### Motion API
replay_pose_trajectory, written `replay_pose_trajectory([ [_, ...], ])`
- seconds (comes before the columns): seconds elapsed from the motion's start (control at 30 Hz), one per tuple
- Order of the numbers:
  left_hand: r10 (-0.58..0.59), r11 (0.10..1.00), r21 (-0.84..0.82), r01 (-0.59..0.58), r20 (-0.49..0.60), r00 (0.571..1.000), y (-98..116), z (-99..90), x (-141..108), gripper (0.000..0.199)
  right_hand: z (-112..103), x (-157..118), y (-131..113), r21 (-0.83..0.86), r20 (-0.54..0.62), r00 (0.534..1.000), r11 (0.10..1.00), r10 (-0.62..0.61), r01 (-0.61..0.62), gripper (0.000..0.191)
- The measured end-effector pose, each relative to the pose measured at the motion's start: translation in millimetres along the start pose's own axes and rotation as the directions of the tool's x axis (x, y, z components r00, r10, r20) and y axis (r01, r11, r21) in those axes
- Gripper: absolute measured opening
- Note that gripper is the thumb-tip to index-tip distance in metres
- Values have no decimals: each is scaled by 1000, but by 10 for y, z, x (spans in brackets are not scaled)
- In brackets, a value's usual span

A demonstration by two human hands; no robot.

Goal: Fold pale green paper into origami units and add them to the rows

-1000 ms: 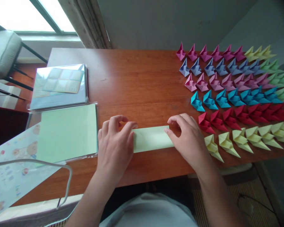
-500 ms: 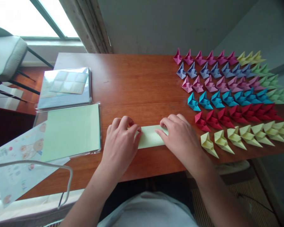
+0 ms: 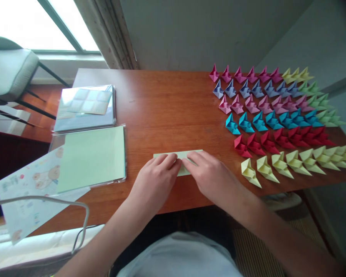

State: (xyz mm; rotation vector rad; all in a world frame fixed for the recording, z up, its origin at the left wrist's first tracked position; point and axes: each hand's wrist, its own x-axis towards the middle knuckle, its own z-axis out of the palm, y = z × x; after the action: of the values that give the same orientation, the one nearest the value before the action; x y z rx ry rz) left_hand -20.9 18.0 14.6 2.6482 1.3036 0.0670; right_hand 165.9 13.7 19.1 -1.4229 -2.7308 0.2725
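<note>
Left hand: Your left hand (image 3: pixel 158 175) lies over the left part of the strip, fingers curled, thumb near fingertips; whether it pinches paper, you cannot tell.
Right hand: Your right hand (image 3: pixel 209 173) mirrors it on the right part, thumb angled inward; its grip is also partly hidden.
Paper strip: A narrow, pale green paper strip (image 3: pixel 184 170) lies at lower centre, flat on the glossy reddish-brown wooden table (image 3: pixel 164 107), with a patch showing between your hands.
Handling: It looks light, thin and flexible, likely to crease easily and slide on the smooth wood; its ends or long edges seem the best holds.
Folded shapes: Pointed paper shapes stand in rows at right, including magenta, lavender, pink, turquoise (image 3: pixel 259 122), red and pale yellow.
Green sheets: A light green rectangular paper stack (image 3: pixel 93 157) sits left of centre, below a clear-wrapped flat packet (image 3: pixel 83 121).
Writing: The white sheet with a bear drawing (image 3: pixel 31 207), lower left, has tiny print, unreadable; no brand is legible.
</note>
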Motion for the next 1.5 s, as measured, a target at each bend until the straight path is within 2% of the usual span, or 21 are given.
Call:
replay_pose_trajectory([
  [0.2, 107, 982, 158, -106, 3, 994, 198, 15, -261, 42, 67, -266, -177, -212, -10, 995, 973, -101, 96, 44],
  [0.3, 100, 976, 187, -116, 92, 991, 276, 44, -318, 73, 148, -331, -211, -227, 6, 995, 969, -103, 101, 49],
  [0.4, 96, 968, 213, -134, 179, 979, 331, 49, -317, 104, 238, -354, -246, -184, 1, 997, 980, -73, 72, 54],
  [0.57, 69, 955, 265, -133, 240, 968, 396, 77, -303, 122, 357, -407, -315, 26, -98, 995, 1000, -4, 7, 62],
  [0.67, 54, 951, 284, -120, 230, 972, 409, 109, -319, 125, 376, -534, -296, 110, -150, 988, 994, 46, -29, 69],
  [0.73, 46, 949, 294, -113, 227, 973, 400, 121, -331, 124, 366, -662, -236, 102, -152, 986, 993, 68, -53, 71],
  [0.9, 81, 940, 307, -150, 225, 971, 338, 137, -332, 132, 284, -896, -56, -167, -98, 991, 981, 86, -102, 61],
  [1.0, 96, 933, 320, -166, 223, 970, 310, 155, -330, 135, 211, -829, -39, -314, -83, 995, 947, 48, -72, 52],
  [1.07, 97, 930, 328, -166, 217, 971, 302, 170, -336, 135, 180, -728, -64, -346, -105, 994, 936, 30, -64, 49],
  [1.2, 107, 942, 298, -157, 176, 978, 281, 218, -369, 136, 229, -591, -117, -304, -123, 990, 952, -66, 25, 51],
  [1.33, 108, 946, 291, -145, 137, 985, 254, 271, -409, 135, 324, -600, -115, -304, -136, 987, 952, -85, 40, 50],
  [1.5, 74, 940, 322, -110, 122, 990, 260, 296, -449, 126, 308, -613, -99, -294, -136, 985, 954, -106, 62, 49],
])
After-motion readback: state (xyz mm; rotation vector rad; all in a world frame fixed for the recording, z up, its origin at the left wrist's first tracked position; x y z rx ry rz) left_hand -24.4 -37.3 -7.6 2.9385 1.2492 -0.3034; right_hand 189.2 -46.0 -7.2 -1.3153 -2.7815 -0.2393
